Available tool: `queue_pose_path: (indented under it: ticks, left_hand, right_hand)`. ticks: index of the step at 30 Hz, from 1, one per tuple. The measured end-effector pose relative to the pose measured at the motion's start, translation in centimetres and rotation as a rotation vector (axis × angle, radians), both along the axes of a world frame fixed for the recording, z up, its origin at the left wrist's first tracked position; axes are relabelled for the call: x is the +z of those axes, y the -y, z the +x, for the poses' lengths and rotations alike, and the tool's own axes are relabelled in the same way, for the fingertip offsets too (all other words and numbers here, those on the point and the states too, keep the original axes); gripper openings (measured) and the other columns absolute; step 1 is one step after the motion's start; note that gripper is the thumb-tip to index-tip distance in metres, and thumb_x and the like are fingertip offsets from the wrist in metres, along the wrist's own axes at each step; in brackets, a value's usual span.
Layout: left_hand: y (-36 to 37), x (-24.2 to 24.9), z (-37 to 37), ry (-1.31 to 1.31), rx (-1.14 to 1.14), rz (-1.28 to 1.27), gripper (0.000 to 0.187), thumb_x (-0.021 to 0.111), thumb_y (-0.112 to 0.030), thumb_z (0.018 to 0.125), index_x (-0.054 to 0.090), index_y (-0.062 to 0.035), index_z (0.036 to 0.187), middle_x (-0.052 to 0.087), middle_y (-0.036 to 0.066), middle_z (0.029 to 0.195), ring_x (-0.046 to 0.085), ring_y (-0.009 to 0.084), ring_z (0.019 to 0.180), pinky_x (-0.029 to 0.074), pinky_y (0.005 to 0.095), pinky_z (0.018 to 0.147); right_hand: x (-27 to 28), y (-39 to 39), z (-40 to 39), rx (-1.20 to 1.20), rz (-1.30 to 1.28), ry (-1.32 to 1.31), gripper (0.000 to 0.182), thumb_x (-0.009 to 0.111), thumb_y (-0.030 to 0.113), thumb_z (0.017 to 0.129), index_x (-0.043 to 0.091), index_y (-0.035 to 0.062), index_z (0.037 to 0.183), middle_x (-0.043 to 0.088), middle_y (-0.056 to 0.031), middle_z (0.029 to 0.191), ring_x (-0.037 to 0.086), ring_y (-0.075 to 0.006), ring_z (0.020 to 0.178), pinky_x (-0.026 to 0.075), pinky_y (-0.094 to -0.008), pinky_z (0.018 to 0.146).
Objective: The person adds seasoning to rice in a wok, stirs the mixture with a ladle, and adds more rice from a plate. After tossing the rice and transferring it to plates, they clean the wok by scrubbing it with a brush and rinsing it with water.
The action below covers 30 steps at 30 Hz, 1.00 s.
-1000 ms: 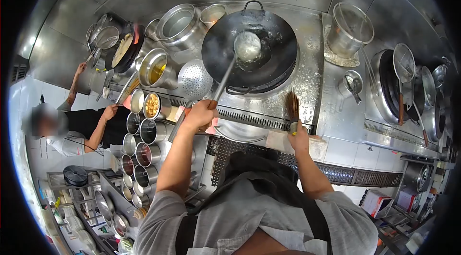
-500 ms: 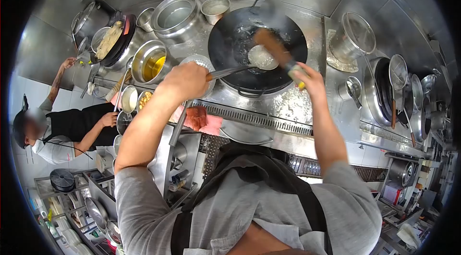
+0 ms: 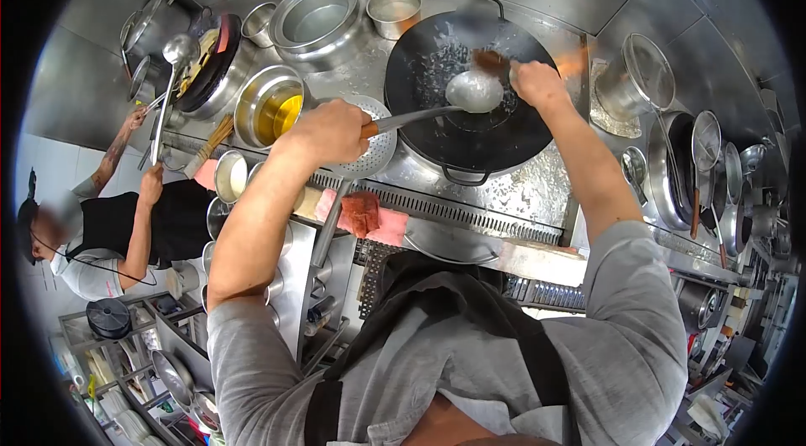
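Stainless steel ran across the whole cooking range (image 3: 537,186), its top wet and speckled around the burner well; no brand, label or lettering could be read anywhere on it. Near the back edge of the range sat the black wok (image 3: 470,123), round and deep, dark all over, with a film of bubbling liquid on its far wall and a loop handle at both its near and far rims. Over the middle of the wok hung the steel ladle (image 3: 473,91), bowl up and shiny, its long handle running back toward the left. The left hand (image 3: 330,133) was closed in a fist round the end of that handle, above the perforated strainer (image 3: 363,152) that lay on the range just left of the wok. The right hand (image 3: 536,83) reached over the wok's far right rim, fingers curled tight round the bamboo wok brush (image 3: 489,60), whose blurred brown bristles pressed against the inner wall beside the ladle bowl. A red cloth (image 3: 363,212) lay at the front edge of the range. Left of the strainer stood a steel pot of yellow oil (image 3: 273,110), with an empty steel pot (image 3: 317,16) and a smaller steel bowl (image 3: 395,9) along the back edge. At the far left a co-worker (image 3: 101,236) in a black apron held a second ladle (image 3: 179,49).
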<state>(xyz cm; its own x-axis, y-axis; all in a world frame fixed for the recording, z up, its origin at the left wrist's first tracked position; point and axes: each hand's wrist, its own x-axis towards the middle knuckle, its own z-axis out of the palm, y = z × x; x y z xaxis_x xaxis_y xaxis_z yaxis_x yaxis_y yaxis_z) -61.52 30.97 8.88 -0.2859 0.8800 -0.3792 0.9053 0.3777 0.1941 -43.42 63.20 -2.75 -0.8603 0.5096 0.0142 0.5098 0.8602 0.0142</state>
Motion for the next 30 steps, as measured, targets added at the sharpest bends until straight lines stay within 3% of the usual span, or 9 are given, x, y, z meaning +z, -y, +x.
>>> queue_pose_path:
  ticks: [2, 5, 12, 14, 20, 23, 24, 26, 30]
  left_hand:
    - [-0.7, 0.3, -0.2, -0.051, 0.008, 0.018, 0.027, 0.062, -0.018, 0.076, 0.069, -0.0069, 0.1, 0.067, 0.017, 0.089, 0.064, 0.0352, 0.086, 0.051, 0.0424, 0.08]
    - [-1.1, 1.7, 0.2, -0.118, -0.014, -0.053, 0.028, 0.062, -0.018, 0.077, 0.069, -0.0078, 0.101, 0.068, 0.017, 0.091, 0.064, 0.0348, 0.087, 0.051, 0.0421, 0.081]
    - [-3.7, 4.6, 4.7, -0.364, -0.075, -0.07, 0.019, 0.054, -0.015, 0.085, 0.069, -0.0082, 0.095, 0.067, 0.017, 0.084, 0.066, 0.0345, 0.083, 0.054, 0.0436, 0.075]
    - [-4.1, 5.2, 5.8, -0.447, -0.096, -0.066, 0.02, 0.051, -0.014, 0.087, 0.069, -0.0091, 0.094, 0.067, 0.017, 0.082, 0.067, 0.034, 0.082, 0.054, 0.0438, 0.073]
    - [-4.5, 4.4, 7.8, -0.458, -0.11, -0.075, 0.023, 0.051, -0.014, 0.087, 0.071, -0.0044, 0.091, 0.069, 0.014, 0.089, 0.069, 0.03, 0.088, 0.057, 0.0395, 0.073]
    - [-4.4, 4.8, 8.2, -0.466, -0.101, -0.089, 0.023, 0.05, -0.012, 0.087, 0.071, -0.0042, 0.091, 0.069, 0.015, 0.09, 0.068, 0.0305, 0.089, 0.057, 0.0403, 0.073]
    - [-4.3, 4.9, 8.3, -0.456, -0.119, -0.097, 0.022, 0.051, -0.012, 0.086, 0.071, -0.0052, 0.092, 0.069, 0.015, 0.092, 0.068, 0.031, 0.089, 0.056, 0.0407, 0.074]
    - [-4.7, 4.8, 7.9, -0.459, -0.157, -0.102, 0.022, 0.052, -0.012, 0.085, 0.071, -0.0062, 0.093, 0.069, 0.016, 0.093, 0.068, 0.0314, 0.09, 0.056, 0.0412, 0.076]
    - [-3.6, 3.6, 5.5, -0.282, -0.114, -0.045, 0.021, 0.058, -0.012, 0.078, 0.07, -0.009, 0.095, 0.068, 0.017, 0.087, 0.066, 0.034, 0.085, 0.053, 0.0426, 0.077]
  right_hand:
    - [-0.3, 0.5, 0.7, 0.035, -0.002, -0.265, 0.024, 0.054, 0.018, 0.082, 0.068, 0.0085, 0.098, 0.068, -0.0176, 0.084, 0.066, -0.0364, 0.083, 0.053, -0.0457, 0.077]
    - [-1.9, 1.6, 2.5, 0.23, -0.248, 0.006, 0.025, 0.055, 0.019, 0.08, 0.068, 0.0107, 0.1, 0.068, -0.0168, 0.089, 0.065, -0.0357, 0.09, 0.051, -0.046, 0.081]
    - [0.2, 1.4, 2.7, -0.011, -0.178, -0.214, 0.028, 0.054, 0.023, 0.081, 0.066, 0.0128, 0.104, 0.067, -0.0198, 0.092, 0.064, -0.0352, 0.091, 0.051, -0.046, 0.083]
    - [-0.6, 2.0, 3.7, 0.057, -0.395, 0.119, 0.033, 0.054, 0.024, 0.08, 0.068, 0.0168, 0.11, 0.067, -0.0155, 0.1, 0.065, -0.0334, 0.093, 0.05, -0.0431, 0.089]
    - [0.8, -0.6, 4.8, -0.023, -0.024, -0.177, 0.02, 0.058, 0.021, 0.078, 0.069, 0.0117, 0.093, 0.069, -0.0125, 0.088, 0.066, -0.0349, 0.083, 0.053, -0.0449, 0.077]
    - [-0.6, 0.9, 6.3, 0.143, -0.312, -0.203, 0.022, 0.059, 0.02, 0.079, 0.07, 0.0131, 0.097, 0.068, -0.0164, 0.093, 0.066, -0.0347, 0.089, 0.052, -0.0439, 0.081]
    - [-2.2, 1.2, 6.0, 0.11, -0.333, 0.039, 0.026, 0.055, 0.019, 0.081, 0.07, 0.0148, 0.103, 0.067, -0.0192, 0.099, 0.065, -0.035, 0.095, 0.051, -0.0436, 0.085]
    - [-3.5, -0.7, 5.0, 0.041, -0.147, 0.026, 0.03, 0.063, 0.024, 0.078, 0.068, 0.0123, 0.105, 0.068, -0.0162, 0.093, 0.065, -0.0344, 0.091, 0.052, -0.045, 0.083]
    - [0.8, 0.0, 3.7, -0.046, -0.055, -0.3, 0.03, 0.045, 0.017, 0.086, 0.067, 0.0106, 0.106, 0.068, -0.0174, 0.092, 0.066, -0.0368, 0.087, 0.051, -0.0481, 0.08]
